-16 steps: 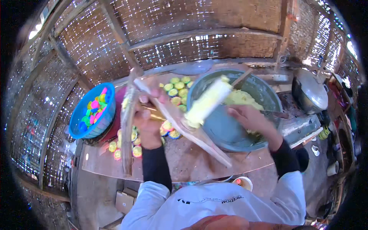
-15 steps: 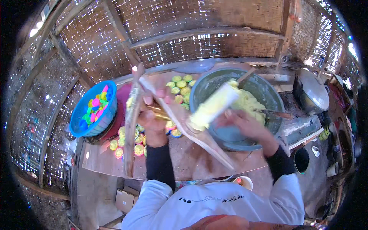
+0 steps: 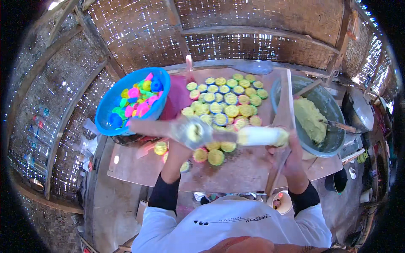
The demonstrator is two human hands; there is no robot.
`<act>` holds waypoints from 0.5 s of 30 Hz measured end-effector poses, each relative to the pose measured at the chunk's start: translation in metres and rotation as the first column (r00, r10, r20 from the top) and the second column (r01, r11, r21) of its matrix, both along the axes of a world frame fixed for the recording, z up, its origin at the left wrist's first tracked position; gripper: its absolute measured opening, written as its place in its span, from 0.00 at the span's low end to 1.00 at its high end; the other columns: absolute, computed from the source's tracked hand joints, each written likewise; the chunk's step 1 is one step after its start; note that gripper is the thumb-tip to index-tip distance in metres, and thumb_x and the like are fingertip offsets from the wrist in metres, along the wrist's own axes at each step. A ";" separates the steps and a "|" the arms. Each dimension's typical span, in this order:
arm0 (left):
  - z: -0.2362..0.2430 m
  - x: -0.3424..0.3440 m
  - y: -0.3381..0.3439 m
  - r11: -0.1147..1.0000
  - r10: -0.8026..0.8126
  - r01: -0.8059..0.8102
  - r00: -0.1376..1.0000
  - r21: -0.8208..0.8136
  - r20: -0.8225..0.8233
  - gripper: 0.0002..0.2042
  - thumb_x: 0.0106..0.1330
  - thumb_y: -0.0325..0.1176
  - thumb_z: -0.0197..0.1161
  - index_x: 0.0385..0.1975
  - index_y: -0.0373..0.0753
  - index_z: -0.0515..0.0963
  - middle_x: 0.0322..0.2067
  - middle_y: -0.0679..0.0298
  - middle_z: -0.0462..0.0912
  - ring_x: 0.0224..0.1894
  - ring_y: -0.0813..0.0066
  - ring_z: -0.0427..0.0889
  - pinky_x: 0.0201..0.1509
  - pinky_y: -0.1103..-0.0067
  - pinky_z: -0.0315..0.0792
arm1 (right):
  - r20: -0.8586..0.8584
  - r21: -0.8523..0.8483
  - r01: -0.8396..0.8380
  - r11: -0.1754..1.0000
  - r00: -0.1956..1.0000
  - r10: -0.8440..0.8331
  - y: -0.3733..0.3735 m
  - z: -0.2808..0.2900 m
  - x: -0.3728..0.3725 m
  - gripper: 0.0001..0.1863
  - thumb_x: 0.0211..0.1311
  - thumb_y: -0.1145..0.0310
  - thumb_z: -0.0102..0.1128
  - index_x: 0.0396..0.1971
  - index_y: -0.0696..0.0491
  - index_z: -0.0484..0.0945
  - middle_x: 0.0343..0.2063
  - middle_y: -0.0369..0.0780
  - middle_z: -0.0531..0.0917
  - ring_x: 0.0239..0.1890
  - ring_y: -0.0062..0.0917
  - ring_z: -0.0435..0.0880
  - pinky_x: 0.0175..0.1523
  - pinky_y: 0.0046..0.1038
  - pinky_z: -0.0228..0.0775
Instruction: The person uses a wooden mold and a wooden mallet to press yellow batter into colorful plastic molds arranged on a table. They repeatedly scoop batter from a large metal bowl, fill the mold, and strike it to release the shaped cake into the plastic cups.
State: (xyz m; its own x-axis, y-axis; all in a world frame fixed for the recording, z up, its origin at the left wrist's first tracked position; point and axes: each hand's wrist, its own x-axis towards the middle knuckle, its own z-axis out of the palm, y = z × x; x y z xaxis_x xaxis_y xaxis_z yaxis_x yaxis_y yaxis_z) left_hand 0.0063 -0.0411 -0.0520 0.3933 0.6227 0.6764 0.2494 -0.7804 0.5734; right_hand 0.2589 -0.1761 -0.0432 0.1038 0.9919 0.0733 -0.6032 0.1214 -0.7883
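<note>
I hold a two-part wooden hand press sideways above the table. My left hand (image 3: 179, 152) is closed beneath its left wooden bar (image 3: 152, 127), partly hidden by a blurred, shiny round part smeared with yellow dough. A brown rod (image 3: 224, 136) runs from there to a white tube (image 3: 258, 137), which meets the right wooden bar (image 3: 287, 101). My right hand (image 3: 293, 158) grips that bar beside the tube's dough-smeared end. Below and behind are many small colored cups of yellow-green piped dough (image 3: 230, 99). How far the rod sits inside the tube is unclear.
A blue basin (image 3: 102, 114) of bright little plastic molds stands at left. At right, a large green basin (image 3: 337, 145) holds pale yellow dough (image 3: 310, 120) and wooden-handled tools. A lidded metal pot (image 3: 358, 111) is beyond it. A white bucket (image 3: 287, 203) stands below the table's front edge.
The white tube has swung level and lined up with the rod; before, the two parts were apart and tilted. My right hand has moved from the tube's side to its bar. The view has shifted left.
</note>
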 end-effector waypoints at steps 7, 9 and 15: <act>0.018 -0.073 -0.025 0.999 0.040 -0.050 0.900 -0.011 -0.433 0.21 0.38 0.48 0.70 0.31 0.44 0.77 0.29 0.65 0.78 0.31 0.69 0.77 0.38 0.72 0.69 | 0.762 0.253 0.028 0.967 0.610 -0.217 0.017 0.007 -0.098 0.46 0.52 0.50 0.56 0.59 0.62 0.41 0.51 0.49 0.61 0.49 0.32 0.64 0.53 0.33 0.57; 0.008 -0.100 -0.020 0.998 0.039 -0.062 0.822 -0.020 -0.569 0.25 0.38 0.51 0.70 0.34 0.42 0.77 0.34 0.65 0.79 0.37 0.69 0.78 0.48 0.73 0.68 | 0.825 0.350 -0.034 0.936 0.484 -0.291 0.020 0.023 -0.119 0.50 0.49 0.51 0.59 0.59 0.65 0.40 0.55 0.52 0.57 0.56 0.37 0.60 0.60 0.35 0.50; 0.023 -0.122 -0.013 0.988 -0.127 0.157 0.849 0.015 -0.514 0.26 0.40 0.58 0.64 0.34 0.44 0.78 0.26 0.61 0.78 0.27 0.63 0.77 0.30 0.68 0.68 | 0.916 0.327 -0.107 0.939 0.279 -0.288 0.011 0.051 -0.156 0.50 0.46 0.52 0.63 0.59 0.65 0.44 0.55 0.55 0.57 0.59 0.44 0.57 0.61 0.37 0.50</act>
State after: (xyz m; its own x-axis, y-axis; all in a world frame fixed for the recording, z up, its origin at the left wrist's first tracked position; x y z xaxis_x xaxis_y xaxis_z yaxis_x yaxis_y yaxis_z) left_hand -0.1159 -0.0545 -0.0295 0.7731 0.5020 0.3878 0.3792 -0.8558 0.3519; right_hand 0.1032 -0.1652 0.0078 -0.1466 0.8876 0.4366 0.5710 0.4364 -0.6954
